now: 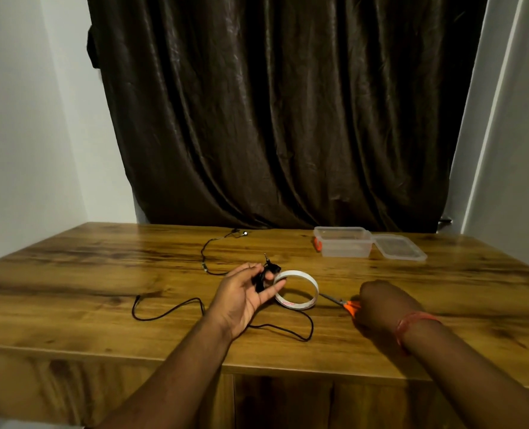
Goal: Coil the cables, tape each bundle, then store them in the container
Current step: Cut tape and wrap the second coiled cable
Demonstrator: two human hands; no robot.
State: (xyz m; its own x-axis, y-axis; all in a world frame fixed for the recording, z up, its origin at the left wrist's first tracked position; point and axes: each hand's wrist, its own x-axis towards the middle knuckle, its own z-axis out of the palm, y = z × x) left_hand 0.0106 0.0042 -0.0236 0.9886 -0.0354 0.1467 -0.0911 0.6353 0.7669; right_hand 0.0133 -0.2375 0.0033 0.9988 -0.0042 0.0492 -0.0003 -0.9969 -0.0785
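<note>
My left hand [246, 292] holds a small coiled black cable bundle [264, 275], its jack plug sticking up, just left of a white tape roll [297, 289] lying on the wooden table [102, 274]. My right hand [381, 301] grips the orange handles of the scissors [342, 302], whose blades point toward the tape roll. A loose black cable [176, 308] winds across the table beneath my left arm. Earphones with a thin wire [213, 246] lie further back. The clear plastic container [342, 243] stands open at the back right.
The container's clear lid [399, 247] lies right beside it. A dark curtain [288, 119] hangs behind the table, with white walls on both sides. The table's front edge runs just below my forearms.
</note>
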